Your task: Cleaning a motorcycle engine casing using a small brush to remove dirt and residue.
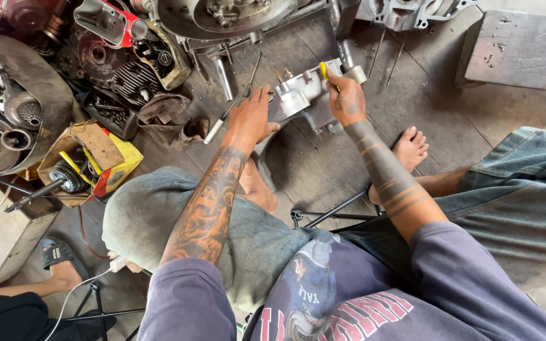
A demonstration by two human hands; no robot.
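Purple cotton sleeves (pixel 184 303) of the person's printed shirt filled the bottom of the view, with grey shorts (pixel 153 215) over the raised left knee and faded blue denim (pixel 526 189) on the right. Both tattooed forearms reached forward and down toward the stained concrete floor (pixel 437 107).

Left hand (pixel 251 117) lay curled over the near edge of a silver cast-aluminium engine casing (pixel 304 95), fingers pressed on the metal and steadying it. Right hand (pixel 347 101) was closed around a thin yellow-handled tool (pixel 324 71), whose tip met the top of the same casing; the working end was hidden by the fingers. The casing sat on the floor just ahead of the person's bare right foot (pixel 410 148).

Beside the left hand lay a slim grey metal rod (pixel 219 123), almost touching the thumb side. Further left stood a torn yellow cardboard box (pixel 105 158) holding a dark toothed gear (pixel 67 175). A finned black engine cylinder (pixel 127 79) sat among oily parts at the upper left, near a red-and-chrome cover (pixel 112 22). A weathered wooden plank (pixel 526 47) lay at the upper right. Another person's sandalled foot (pixel 58 256) showed at the lower left.
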